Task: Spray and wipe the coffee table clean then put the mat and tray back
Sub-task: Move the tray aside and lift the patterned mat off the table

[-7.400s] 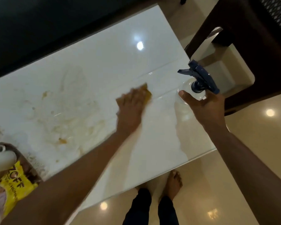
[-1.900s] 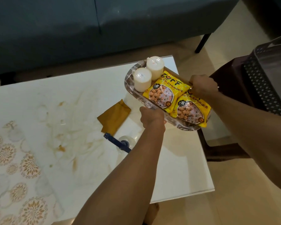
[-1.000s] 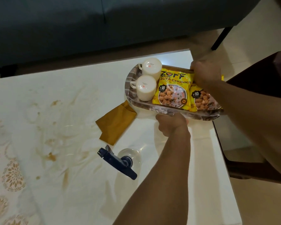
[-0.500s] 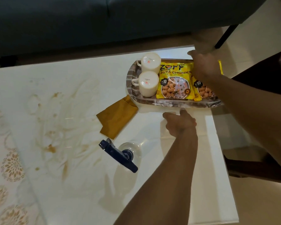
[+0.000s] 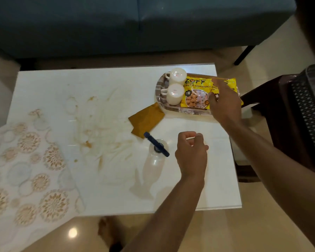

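while the tabletop (image 5: 116, 197) is still streaked with brown smears, things lie as follows, left to right:
mat: a pale, thin mat (image 5: 25, 170) printed with tan floral rounds and circles, draped over the near left corner and hanging past the edge.
stains: tan-brown streaks and blots (image 5: 96, 135) across the glossy white middle, between mat and cloth.
cloth: a mustard-brown cloth (image 5: 146, 120), folded flat, its far corner touching the tray's near left rim.
spray bottle: a clear plastic spray bottle (image 5: 154, 160) standing just near of the cloth; its dark blue trigger head runs diagonally, far-left to near-right.
left hand: the left hand (image 5: 191, 155) hovers just right of the bottle, fingers loosely curled, grasping nothing.
tray: an oval, glossy tray (image 5: 160, 91) at the far right corner, long axis left to right, holding two white cups (image 5: 175, 93) and yellow snack packets (image 5: 196, 95).
right hand: the right hand (image 5: 224, 104) lies over the packets; whether its fingers grasp anything cannot be told.
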